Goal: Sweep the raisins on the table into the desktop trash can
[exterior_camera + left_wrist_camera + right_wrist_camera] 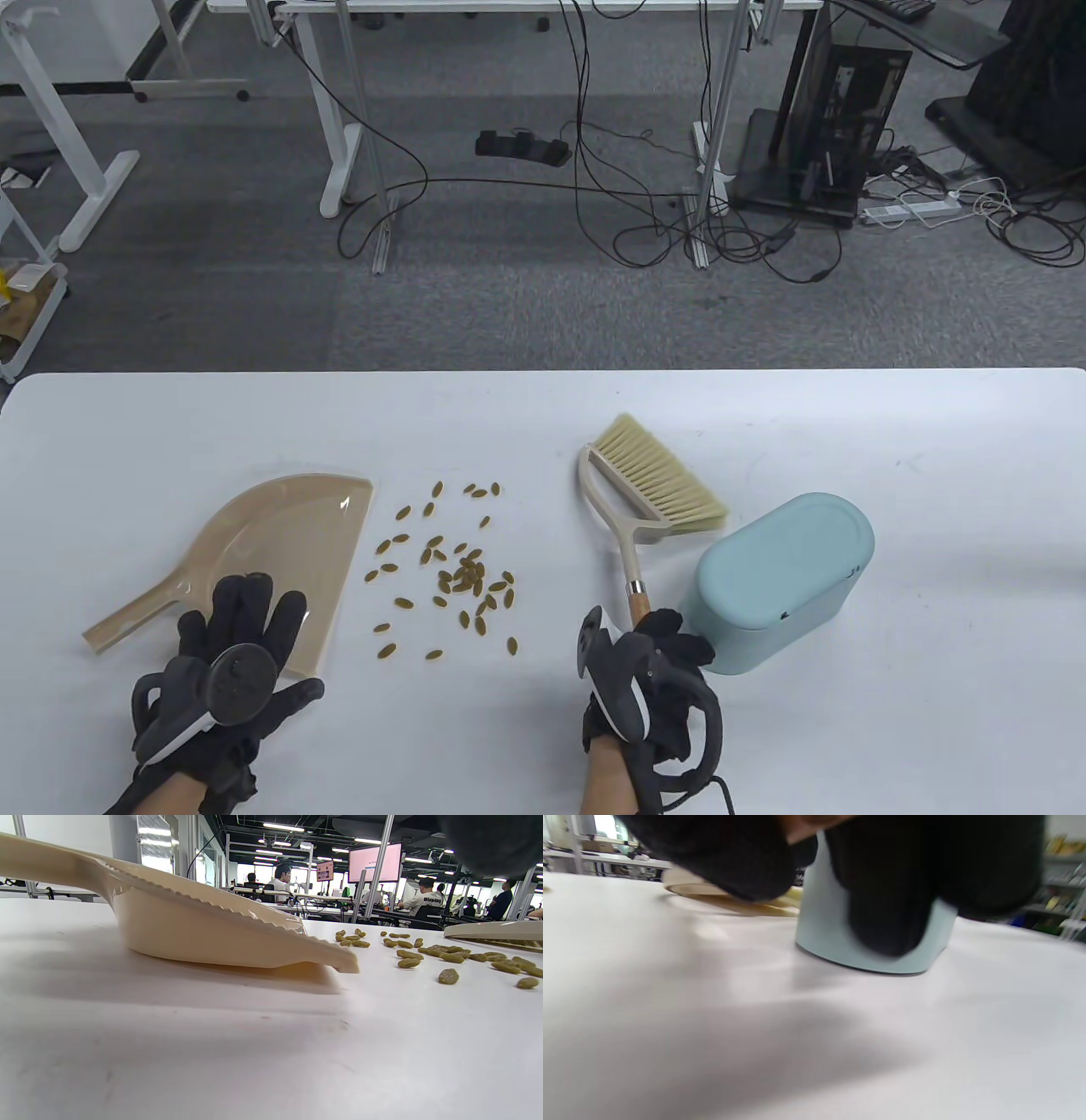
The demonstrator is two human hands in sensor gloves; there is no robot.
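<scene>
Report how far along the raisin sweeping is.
Done: nothing swept; the raisins lie scattered on the table between dustpan and brush. In hand: the left hand rests on the dustpan's near edge; the right hand is at the brush handle's end, grip unclear. Left: sweep the raisins into the pan, then empty it into the trash can.

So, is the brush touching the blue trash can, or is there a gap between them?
Apart. In the table view a strip of white table shows between the brush bristles and the trash can; its handle also passes clear of the can's left side.
</scene>
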